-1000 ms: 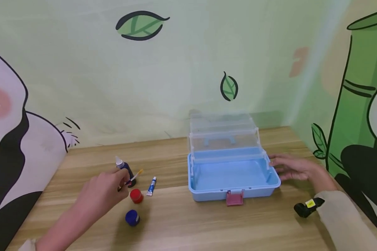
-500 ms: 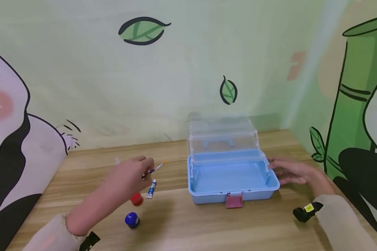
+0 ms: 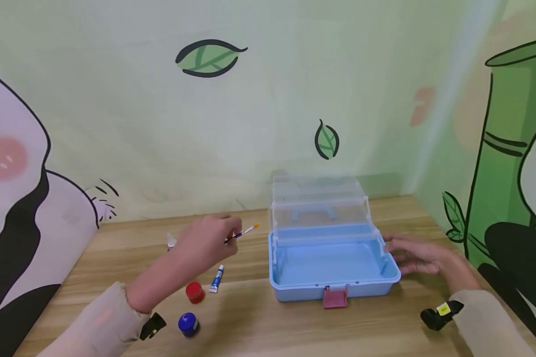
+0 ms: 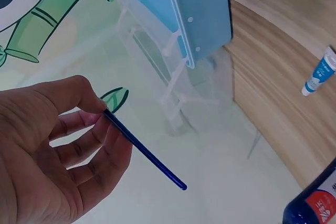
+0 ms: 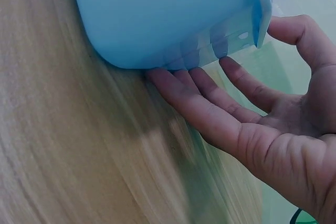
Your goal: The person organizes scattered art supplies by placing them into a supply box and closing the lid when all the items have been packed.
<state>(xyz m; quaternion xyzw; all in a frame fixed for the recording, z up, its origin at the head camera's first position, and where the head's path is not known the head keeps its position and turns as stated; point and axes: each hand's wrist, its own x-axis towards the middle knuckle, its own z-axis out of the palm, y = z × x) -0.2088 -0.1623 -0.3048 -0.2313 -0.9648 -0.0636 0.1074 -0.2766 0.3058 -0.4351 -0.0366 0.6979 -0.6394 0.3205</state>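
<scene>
A slim paintbrush (image 3: 248,231) with a dark blue handle and yellow-orange bristles is pinched between the thumb and fingers of my left hand (image 3: 211,239). It is held above the table, left of the light blue box (image 3: 295,295), bristles pointing toward the box. The left wrist view shows the blue handle (image 4: 149,152) sticking out past the fingertips. Inside, the box is bare; its transparent lid (image 3: 317,191) is tipped up at the back. My right hand (image 3: 419,256) touches the box's right side, and in the right wrist view its fingertips (image 5: 161,77) rest along the wall.
Left of the box lie a small blue-and-white paint tube (image 3: 216,278), a red jar (image 3: 194,292) and a blue jar (image 3: 188,324). A dark blue bottle (image 4: 315,200) is mostly hidden behind my left hand in the head view. A cartoon-printed wall (image 3: 268,99) bounds the table.
My left hand has carried the paintbrush rightward from beside the bottle, toward the box. My right hand stays at the box's right side. The head view has tilted slightly.
</scene>
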